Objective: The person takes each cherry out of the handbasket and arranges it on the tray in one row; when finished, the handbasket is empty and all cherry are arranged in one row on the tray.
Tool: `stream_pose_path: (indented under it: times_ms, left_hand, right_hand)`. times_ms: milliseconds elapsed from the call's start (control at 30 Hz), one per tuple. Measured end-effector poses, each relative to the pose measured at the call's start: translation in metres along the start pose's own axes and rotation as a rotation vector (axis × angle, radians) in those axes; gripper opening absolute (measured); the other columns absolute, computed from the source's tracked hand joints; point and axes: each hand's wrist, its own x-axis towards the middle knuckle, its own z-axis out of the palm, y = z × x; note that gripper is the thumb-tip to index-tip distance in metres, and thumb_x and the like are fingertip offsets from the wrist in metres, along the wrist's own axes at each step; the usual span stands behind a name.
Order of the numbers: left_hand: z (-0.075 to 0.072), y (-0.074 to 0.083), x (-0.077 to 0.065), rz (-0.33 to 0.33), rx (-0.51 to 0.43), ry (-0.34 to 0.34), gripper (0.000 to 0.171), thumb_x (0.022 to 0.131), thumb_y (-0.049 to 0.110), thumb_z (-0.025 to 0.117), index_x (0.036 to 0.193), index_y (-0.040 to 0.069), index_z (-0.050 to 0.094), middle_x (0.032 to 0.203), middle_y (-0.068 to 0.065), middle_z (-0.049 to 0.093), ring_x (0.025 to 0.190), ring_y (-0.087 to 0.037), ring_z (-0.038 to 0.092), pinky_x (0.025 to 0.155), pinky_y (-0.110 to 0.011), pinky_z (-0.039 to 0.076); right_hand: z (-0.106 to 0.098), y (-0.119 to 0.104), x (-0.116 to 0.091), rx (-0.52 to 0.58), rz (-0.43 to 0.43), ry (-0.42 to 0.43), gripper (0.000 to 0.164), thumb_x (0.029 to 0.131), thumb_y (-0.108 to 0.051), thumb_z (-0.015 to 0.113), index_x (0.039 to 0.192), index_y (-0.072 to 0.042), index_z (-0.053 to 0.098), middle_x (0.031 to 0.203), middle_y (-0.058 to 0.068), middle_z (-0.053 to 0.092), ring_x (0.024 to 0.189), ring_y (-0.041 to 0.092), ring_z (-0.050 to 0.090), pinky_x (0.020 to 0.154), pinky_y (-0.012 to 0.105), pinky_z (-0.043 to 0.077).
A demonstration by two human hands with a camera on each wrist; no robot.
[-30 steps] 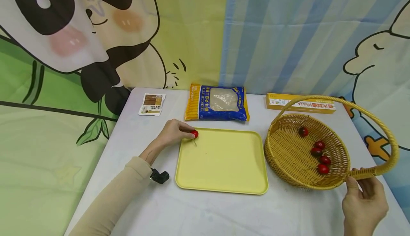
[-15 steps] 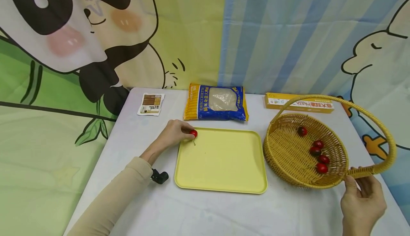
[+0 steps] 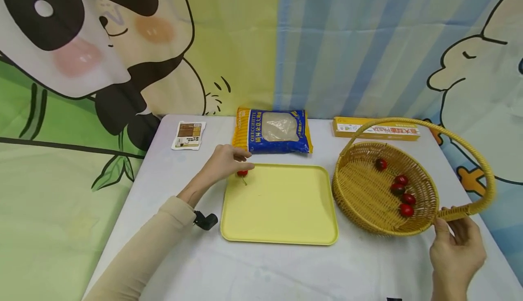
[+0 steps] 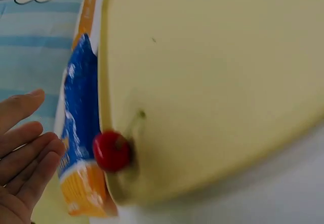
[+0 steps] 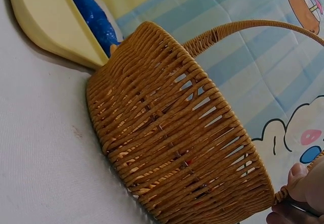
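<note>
A red cherry (image 4: 112,151) with a stem lies in the far left corner of the yellow tray (image 3: 282,205). Just above it is my left hand (image 3: 224,162), thumb and fingers spread apart and holding nothing; the left wrist view shows its fingers away from the fruit. My right hand (image 3: 457,244) grips the wicker basket (image 3: 361,196) at the base of its handle, on the near right side. Several dark red cherries (image 3: 398,189) lie inside, toward the basket's right half. In the right wrist view, the woven wall hides most of the basket's contents.
Behind the tray lies a blue and yellow pasta bag (image 3: 273,130). A small white packet (image 3: 189,135) is at the back left. A yellow pasta box (image 3: 376,129) sits behind the basket, whose tall handle (image 3: 457,140) arches over the right side. A printed curtain backs the table.
My left hand has let go of the cherry, its fingers parting and lifting slightly, and the cherry stays in the tray corner. My right hand keeps its grip on the basket.
</note>
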Motion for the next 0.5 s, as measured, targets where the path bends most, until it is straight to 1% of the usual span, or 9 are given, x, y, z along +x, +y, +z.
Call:
stream_pose_path:
  times_ms: [67,167,300,367,500]
  left_hand:
    - [0.005,0.012,0.007,0.022,-0.029,-0.017,0.042,0.087,0.035,0.087,0.120,0.011,0.080,0.112,-0.007,0.080,0.099,-0.019,0.073,0.087,-0.037,0.061]
    - [0.017,0.031,0.019,0.062,-0.072,-0.043,0.042,0.087,0.034,0.087,0.122,0.013,0.080,0.116,-0.004,0.079,0.102,-0.017,0.074,0.089,-0.035,0.062]
    - [0.036,0.059,0.037,0.116,-0.131,-0.080,0.042,0.087,0.035,0.087,0.123,0.015,0.079,0.117,-0.001,0.079,0.103,-0.014,0.075,0.089,-0.031,0.062]
    - [0.046,0.074,0.046,0.140,-0.163,-0.104,0.041,0.088,0.034,0.087,0.123,0.015,0.079,0.119,-0.003,0.079,0.104,-0.015,0.075,0.089,-0.030,0.061]
    - [0.067,0.100,0.061,0.185,-0.222,-0.163,0.041,0.090,0.033,0.085,0.126,0.013,0.078,0.123,-0.004,0.078,0.107,-0.013,0.075,0.090,-0.027,0.060]
  right_hand:
    - [0.000,0.000,0.000,0.012,-0.007,-0.003,0.044,0.103,-0.018,0.061,0.146,-0.029,0.058,0.147,-0.006,0.062,0.127,-0.001,0.057,0.107,0.012,0.046]
    - [0.001,0.002,0.000,0.018,-0.026,-0.001,0.043,0.103,-0.017,0.062,0.145,-0.027,0.060,0.145,-0.005,0.064,0.126,-0.001,0.059,0.103,0.010,0.047]
    - [0.000,0.002,0.000,0.011,-0.047,0.001,0.042,0.104,-0.015,0.061,0.145,-0.026,0.060,0.145,-0.004,0.064,0.125,-0.001,0.059,0.104,0.011,0.047]
    - [0.000,0.002,-0.001,0.001,-0.052,-0.002,0.043,0.105,-0.014,0.060,0.146,-0.026,0.059,0.146,-0.004,0.063,0.127,0.000,0.059,0.105,0.012,0.047]
    - [0.000,0.003,-0.001,0.009,-0.073,-0.007,0.044,0.104,-0.014,0.063,0.146,-0.024,0.060,0.145,-0.002,0.064,0.128,0.002,0.060,0.103,0.010,0.048]
